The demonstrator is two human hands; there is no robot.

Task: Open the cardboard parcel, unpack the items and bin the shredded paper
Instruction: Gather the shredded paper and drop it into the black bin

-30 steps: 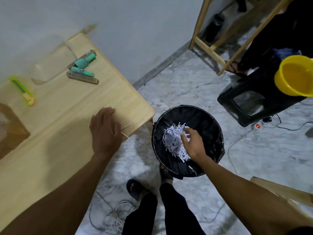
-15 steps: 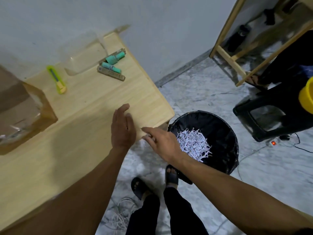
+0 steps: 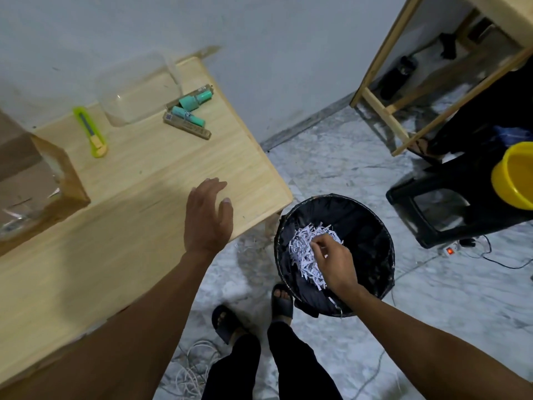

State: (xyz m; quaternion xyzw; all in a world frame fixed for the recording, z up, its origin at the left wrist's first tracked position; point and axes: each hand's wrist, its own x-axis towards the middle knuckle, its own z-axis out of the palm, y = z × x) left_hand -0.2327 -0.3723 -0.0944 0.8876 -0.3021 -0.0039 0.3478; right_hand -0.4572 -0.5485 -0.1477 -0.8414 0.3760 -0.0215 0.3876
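The black bin (image 3: 375, 223) stands on the floor just off the wooden table's (image 3: 138, 180) right corner, with white shredded paper (image 3: 301, 251) piled inside. My right hand (image 3: 336, 262) hangs over the bin, fingertips pinched together down in the shreds. My left hand (image 3: 209, 216) hovers flat and open over the table near its right edge, holding nothing. The open cardboard parcel (image 3: 31, 174) sits at the table's left, partly cut off by the frame. Unpacked teal tubes and thin brown boxes (image 3: 189, 114) lie at the table's back.
A green-yellow utility knife (image 3: 90, 131) and a clear plastic tub (image 3: 138, 88) lie near the wall. On the floor are a black stool (image 3: 444, 206) with a yellow bowl (image 3: 513, 174), a lit power strip (image 3: 450, 251), a wooden frame (image 3: 383, 111), loose cables (image 3: 196, 370) and my sandalled feet.
My right hand went from the bin to the table's edge beside my left hand, then back over the bin into the shreds. My left hand lifted slightly and spread.
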